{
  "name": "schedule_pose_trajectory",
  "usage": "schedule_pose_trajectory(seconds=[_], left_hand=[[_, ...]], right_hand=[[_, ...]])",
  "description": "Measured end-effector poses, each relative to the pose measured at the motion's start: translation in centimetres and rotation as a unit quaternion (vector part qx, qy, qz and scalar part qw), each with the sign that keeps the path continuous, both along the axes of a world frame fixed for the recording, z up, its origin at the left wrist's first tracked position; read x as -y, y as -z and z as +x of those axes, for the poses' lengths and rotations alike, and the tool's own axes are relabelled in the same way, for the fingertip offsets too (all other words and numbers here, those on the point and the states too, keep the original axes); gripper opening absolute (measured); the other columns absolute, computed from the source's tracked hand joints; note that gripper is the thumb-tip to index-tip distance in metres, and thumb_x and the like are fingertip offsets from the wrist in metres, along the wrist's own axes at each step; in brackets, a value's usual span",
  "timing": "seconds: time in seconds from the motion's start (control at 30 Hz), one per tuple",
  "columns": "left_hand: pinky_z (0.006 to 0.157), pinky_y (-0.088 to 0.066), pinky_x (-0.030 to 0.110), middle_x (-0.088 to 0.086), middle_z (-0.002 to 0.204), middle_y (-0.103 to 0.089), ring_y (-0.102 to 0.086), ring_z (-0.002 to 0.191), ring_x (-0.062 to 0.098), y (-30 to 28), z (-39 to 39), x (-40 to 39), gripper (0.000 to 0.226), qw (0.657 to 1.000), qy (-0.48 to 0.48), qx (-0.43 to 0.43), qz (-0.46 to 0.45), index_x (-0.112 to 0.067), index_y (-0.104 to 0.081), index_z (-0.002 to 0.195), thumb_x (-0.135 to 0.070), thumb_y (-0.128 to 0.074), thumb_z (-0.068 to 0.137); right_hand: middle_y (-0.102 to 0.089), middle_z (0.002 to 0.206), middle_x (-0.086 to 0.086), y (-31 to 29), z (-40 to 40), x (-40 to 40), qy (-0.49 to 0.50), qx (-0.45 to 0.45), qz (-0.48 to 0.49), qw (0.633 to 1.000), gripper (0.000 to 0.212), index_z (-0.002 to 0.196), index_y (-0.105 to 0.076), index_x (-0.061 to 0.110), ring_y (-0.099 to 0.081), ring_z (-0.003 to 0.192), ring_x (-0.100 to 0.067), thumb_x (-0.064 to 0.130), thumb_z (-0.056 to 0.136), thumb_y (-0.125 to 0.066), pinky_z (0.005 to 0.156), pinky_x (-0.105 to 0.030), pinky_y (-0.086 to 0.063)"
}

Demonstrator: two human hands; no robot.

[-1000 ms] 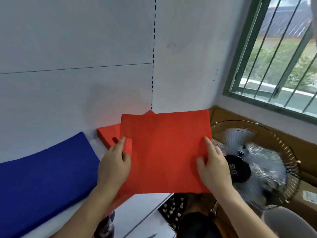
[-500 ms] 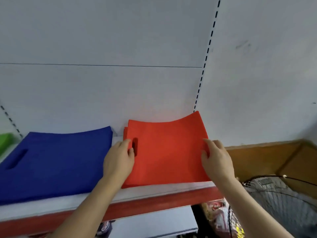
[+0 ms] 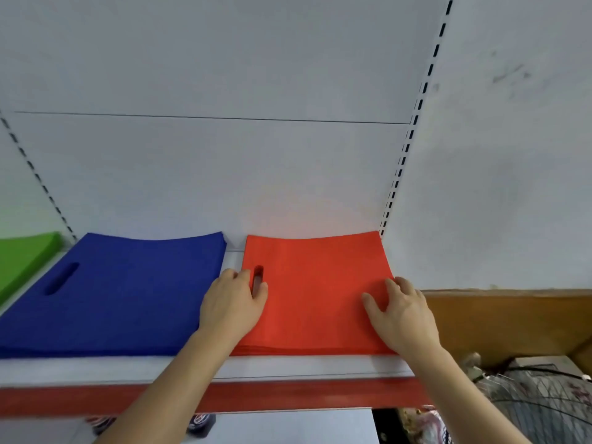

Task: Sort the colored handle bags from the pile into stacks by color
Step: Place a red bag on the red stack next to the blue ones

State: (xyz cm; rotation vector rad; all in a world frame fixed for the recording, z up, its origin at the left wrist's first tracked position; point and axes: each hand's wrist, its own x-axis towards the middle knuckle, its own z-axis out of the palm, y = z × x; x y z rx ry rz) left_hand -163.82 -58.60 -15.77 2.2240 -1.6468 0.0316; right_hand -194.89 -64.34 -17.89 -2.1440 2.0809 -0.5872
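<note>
A stack of red handle bags (image 3: 315,293) lies flat at the right end of the white shelf (image 3: 288,366), its handle slot near the left edge. My left hand (image 3: 232,304) rests on the stack's left edge, thumb beside the slot. On the stack's right side my right hand (image 3: 400,312) presses down with spread fingers. A blue stack (image 3: 121,293) lies to the left of the red one, a narrow gap between them. A green stack (image 3: 22,254) shows at the far left edge.
The shelf has a red front lip (image 3: 288,395) and a white back panel with slotted uprights (image 3: 407,149). A brown wooden ledge (image 3: 506,318) runs to the right. A wire fan guard (image 3: 538,402) sits at lower right, below the shelf.
The red bag that both hands held in the air now lies flat on the red stack. My hands went from gripping its edges to resting on top. The view turned left, away from the window.
</note>
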Motion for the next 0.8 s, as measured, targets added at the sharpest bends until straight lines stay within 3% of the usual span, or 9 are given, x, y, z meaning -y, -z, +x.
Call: schedule_pose_trajectory(seconds=[0.07,0.23,0.43,0.53,0.63,0.8], left_hand=[[0.063,-0.047,0.031,-0.002,0.106,-0.058,-0.058,0.084,0.015,-0.2,-0.2,0.1,0.050,1.000,0.000,0.015,0.018,-0.023,-0.062,0.126,-0.061,-0.043,0.100],[0.069,-0.047,0.032,0.002,0.118,-0.057,-0.059,0.095,0.020,-0.4,-0.6,0.1,0.054,0.999,-0.007,0.028,0.039,-0.020,-0.058,0.134,-0.059,-0.042,0.101],[0.093,-0.050,0.042,0.004,0.134,-0.058,-0.053,0.120,0.028,-1.7,-0.5,-0.7,0.057,0.998,-0.020,0.051,-0.025,-0.018,-0.058,0.139,-0.057,-0.044,0.101],[0.105,-0.047,0.048,0.009,0.140,-0.057,-0.049,0.132,0.032,-2.0,0.2,-1.9,0.058,0.997,-0.008,0.053,-0.060,-0.013,-0.059,0.140,-0.054,-0.047,0.100],[0.115,-0.040,0.053,0.015,0.149,-0.052,-0.042,0.143,0.036,-2.2,1.8,-3.6,0.061,0.996,-0.011,0.060,-0.072,-0.010,-0.055,0.145,-0.052,-0.048,0.101],[0.124,-0.030,0.052,0.012,0.163,-0.039,-0.028,0.153,0.034,-2.7,6.9,-7.9,0.067,0.995,-0.036,0.065,-0.062,-0.014,-0.046,0.155,-0.056,-0.044,0.102]], right_hand=[[-0.053,0.145,-0.002,0.1,0.0,0.1,-0.001,-0.020,0.033,0.999,0.072,0.134,-0.056,0.023,-0.054,0.126,-0.034,0.077,0.089,-0.039,0.097,-0.049,-0.053],[-0.053,0.140,-0.003,-0.4,0.3,0.1,-0.008,-0.030,0.055,0.998,0.073,0.132,-0.054,0.023,-0.054,0.125,-0.033,0.078,0.088,-0.034,0.096,-0.049,-0.053],[-0.036,0.164,-0.012,-1.3,0.7,-0.4,-0.007,-0.090,-0.034,0.995,0.075,0.149,-0.046,0.019,-0.029,0.152,-0.035,0.071,0.096,-0.035,0.118,-0.052,-0.037],[-0.028,0.168,-0.014,-1.8,1.8,-1.2,-0.012,-0.102,-0.051,0.993,0.078,0.157,-0.040,0.018,-0.020,0.157,-0.035,0.069,0.099,-0.032,0.123,-0.052,-0.030],[-0.031,0.168,-0.016,-2.5,4.5,-2.7,-0.046,-0.091,-0.070,0.992,0.080,0.157,-0.043,0.017,-0.021,0.157,-0.036,0.068,0.098,-0.028,0.124,-0.053,-0.029],[-0.039,0.163,-0.018,-3.5,11.9,-6.3,-0.119,-0.074,-0.113,0.984,0.073,0.150,-0.053,0.014,-0.027,0.155,-0.038,0.063,0.098,-0.038,0.120,-0.056,-0.034]])
